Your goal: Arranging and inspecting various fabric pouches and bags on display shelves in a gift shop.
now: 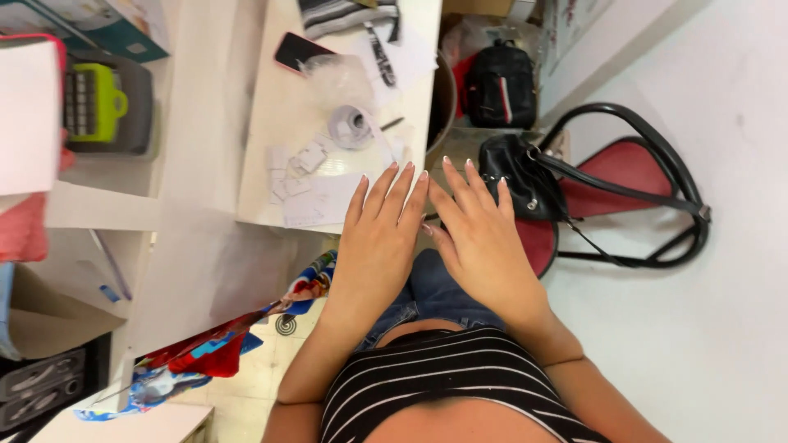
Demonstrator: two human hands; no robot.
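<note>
Left hand (379,238): flat, palm down, fingers straight and close together, holding nothing. Fingertips reach the near edge of the desk (283,123), just over the paper sheet (316,201) lying at that edge; whether they touch it cannot be told.

Right hand (480,238): flat, palm down, fingers slightly spread, holding nothing. Lies just beside the left hand, thumb side meeting it, off the desk's right corner and above the jeans (431,287).

Paper sheet: white, on the desk's near edge, beside small paper scraps (300,160).

Tape roll (351,127): white, mid-desk, beyond the scraps.

Plastic wrap (338,78): clear, crumpled, beyond the tape roll.

Phone (297,51): dark, red-edged, far part of the desk, left of the wrap.

Striped cloth (345,12): far edge of the desk.

Handbag (521,180): black, right of the desk, resting on the red chair (624,172), just beyond the right hand's fingertips.

Backpack (501,82): black, on the floor, right of the desk's far end.

Labeller (94,102): grey with green, on the shelf left of the desk.

Coloured bag (222,340): printed, below the desk's near-left corner.
</note>
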